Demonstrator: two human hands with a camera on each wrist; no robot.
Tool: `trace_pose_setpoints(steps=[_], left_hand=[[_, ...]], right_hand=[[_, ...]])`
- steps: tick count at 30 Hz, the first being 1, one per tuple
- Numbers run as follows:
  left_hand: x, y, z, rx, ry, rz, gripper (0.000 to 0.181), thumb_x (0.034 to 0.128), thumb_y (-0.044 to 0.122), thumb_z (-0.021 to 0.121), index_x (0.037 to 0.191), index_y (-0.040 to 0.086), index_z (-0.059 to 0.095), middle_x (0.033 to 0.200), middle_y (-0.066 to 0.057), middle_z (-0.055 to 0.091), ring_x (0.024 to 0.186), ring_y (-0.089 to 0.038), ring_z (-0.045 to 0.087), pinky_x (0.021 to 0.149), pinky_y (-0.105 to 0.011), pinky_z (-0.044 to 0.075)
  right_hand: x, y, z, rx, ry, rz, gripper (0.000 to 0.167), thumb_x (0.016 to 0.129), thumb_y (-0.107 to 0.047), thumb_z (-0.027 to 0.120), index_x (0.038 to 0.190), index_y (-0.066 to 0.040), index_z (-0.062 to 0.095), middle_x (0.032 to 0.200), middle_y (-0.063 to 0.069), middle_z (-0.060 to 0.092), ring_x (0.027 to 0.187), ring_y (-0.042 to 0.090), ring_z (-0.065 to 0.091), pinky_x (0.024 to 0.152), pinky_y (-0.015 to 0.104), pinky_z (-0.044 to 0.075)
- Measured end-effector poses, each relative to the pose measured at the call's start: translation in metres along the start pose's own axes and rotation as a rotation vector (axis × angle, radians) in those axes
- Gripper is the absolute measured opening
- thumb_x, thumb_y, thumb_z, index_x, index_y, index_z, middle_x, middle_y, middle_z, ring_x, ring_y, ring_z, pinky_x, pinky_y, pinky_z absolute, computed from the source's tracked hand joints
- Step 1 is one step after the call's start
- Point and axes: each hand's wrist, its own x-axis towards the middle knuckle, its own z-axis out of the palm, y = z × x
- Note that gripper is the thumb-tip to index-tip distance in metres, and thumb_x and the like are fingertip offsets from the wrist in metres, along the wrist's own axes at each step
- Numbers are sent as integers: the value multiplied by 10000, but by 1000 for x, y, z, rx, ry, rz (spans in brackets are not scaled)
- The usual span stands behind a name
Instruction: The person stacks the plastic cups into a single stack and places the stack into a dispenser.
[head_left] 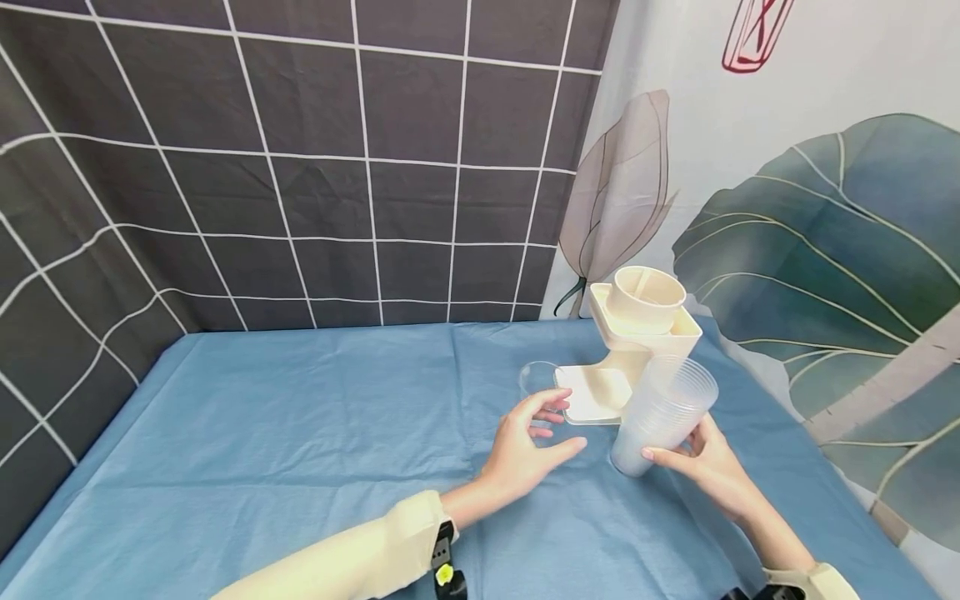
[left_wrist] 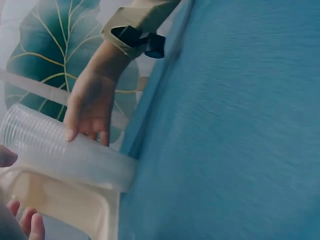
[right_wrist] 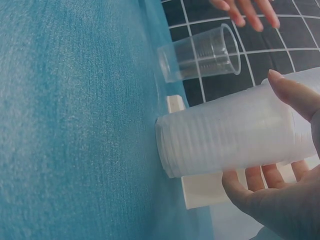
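A tall stack of clear plastic cups (head_left: 660,417) stands tilted on the blue cloth at the right. My right hand (head_left: 712,471) holds it low on its right side, thumb in front and fingers around the other side, as the right wrist view shows. My left hand (head_left: 517,454) hovers to the left of the stack, fingers spread and thumb apart, with nothing in it. Just beyond its fingertips stands a single clear cup (right_wrist: 202,55), upright and faint in the head view. Behind the stack is a cream plastic stand (head_left: 596,392) with a round holder (head_left: 647,298) on top.
Blue cloth (head_left: 300,467) covers the table. A dark curtain with a white grid (head_left: 300,200) hangs along the back and left. To the right hangs a white curtain with large leaf prints (head_left: 825,250), close to the table's right edge.
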Motion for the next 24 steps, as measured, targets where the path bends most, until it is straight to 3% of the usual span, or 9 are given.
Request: trace_pose_setpoints(steps=[6, 10, 18, 24], left_hand=[[-12, -12, -16, 48, 8, -45, 542, 783, 159, 774, 1282, 106, 570, 1233, -50, 636, 1061, -283, 614, 861, -305, 546], [-14, -18, -24, 54, 39, -76, 553, 773, 163, 784, 1270, 80, 557, 1218, -102, 626, 1066, -326, 602, 877, -405, 547], [-3, -28, -35, 44, 121, -148, 644, 728, 137, 808, 1295, 48, 516, 1295, -149, 581, 1149, -375, 569, 946, -485, 511], [11, -32, -42, 20, 77, -216, 753, 721, 139, 825, 1368, 52, 452, 1388, -174, 510, 1238, -393, 506, 1021, -501, 458]], right_hand=[[0, -1, 0, -8, -1, 2, 735, 832, -18, 706, 1401, -208, 282, 1251, -155, 450, 1115, -124, 461, 835, 85, 478], [0, 0, 0, -13, -2, 3, 736, 834, -22, 705, 1404, -204, 277, 1252, -154, 447, 1116, -125, 460, 835, 85, 479], [0, 0, 0, -7, -2, -2, 738, 833, -17, 705, 1405, -208, 279, 1257, -152, 446, 1120, -119, 457, 836, 84, 476], [0, 0, 0, -18, 0, -3, 741, 832, -22, 708, 1408, -206, 281, 1256, -156, 443, 1118, -120, 456, 837, 82, 474]])
